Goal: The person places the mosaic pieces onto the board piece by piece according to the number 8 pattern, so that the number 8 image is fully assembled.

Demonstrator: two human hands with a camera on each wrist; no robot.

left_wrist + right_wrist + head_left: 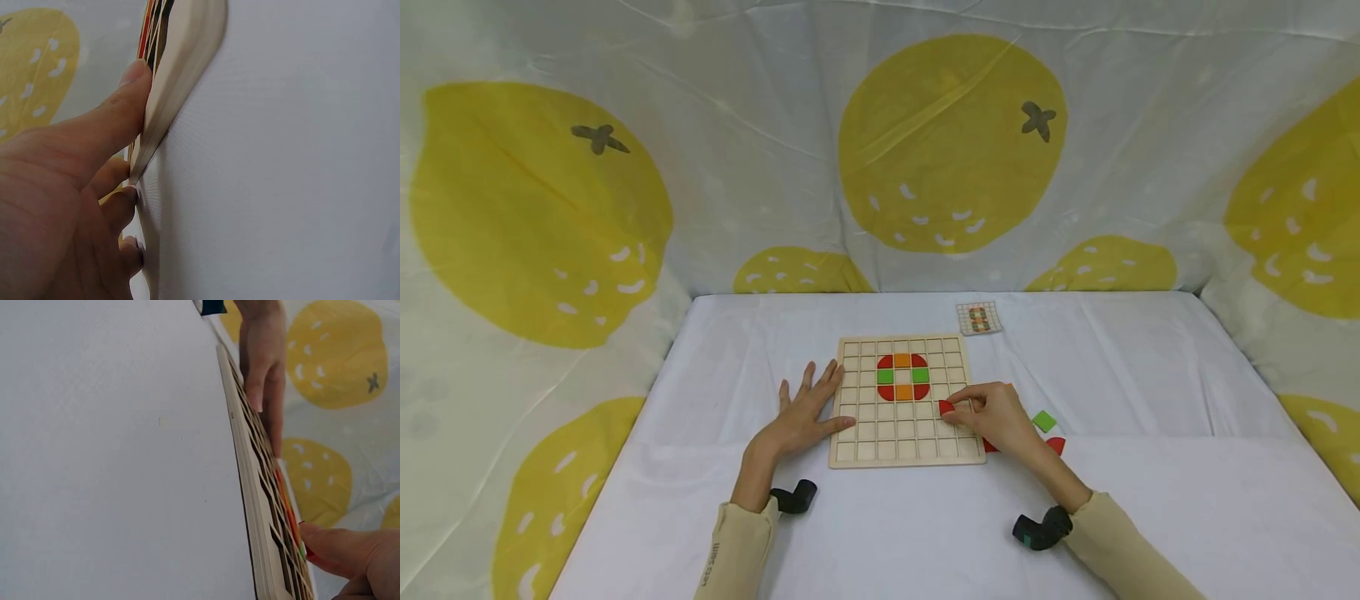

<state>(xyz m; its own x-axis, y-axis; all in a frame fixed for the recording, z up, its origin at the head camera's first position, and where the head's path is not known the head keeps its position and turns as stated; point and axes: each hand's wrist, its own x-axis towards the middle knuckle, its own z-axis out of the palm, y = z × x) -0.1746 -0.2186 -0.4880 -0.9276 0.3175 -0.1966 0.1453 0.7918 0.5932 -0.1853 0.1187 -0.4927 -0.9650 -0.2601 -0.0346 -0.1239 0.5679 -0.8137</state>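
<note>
- A grey-white curtain [760,183] printed with yellow lemons is hanging behind the white-covered bench [895,533].
- A beige sleeve [739,542] is covering the left forearm, and a black wrist device [801,497] is sitting just beside its cuff.
- The left hand [805,417] is resting at the left edge of the board, its fingers spreading open and straight, gripping nothing; the thumb is lying over the board's rim.
- The wooden board [876,433] is lying flat on the bench between both hands, its grid facing up.
- A ring of tiles [902,360] is filling squares in the board's upper middle: red rounded corners, orange at top and bottom, green at both sides, all surrounding one bare square.
- The red piece [945,407] is poking out between the right fingers above the board's right part; whether it is touching the grid, I cannot tell.
- A small pattern card [979,318] is lying beyond the board's upper right corner, showing a coloured design.
- The right hand [1000,417] is pinching that red piece between thumb and fingers.
- Partly hidden by this hand, another red tile [990,446] is lying beside the board.
- A loose green square [1044,421] and a red corner tile [1056,446] are lying near the right wrist.
- A second beige sleeve [1123,542] is covering the right forearm.
</note>
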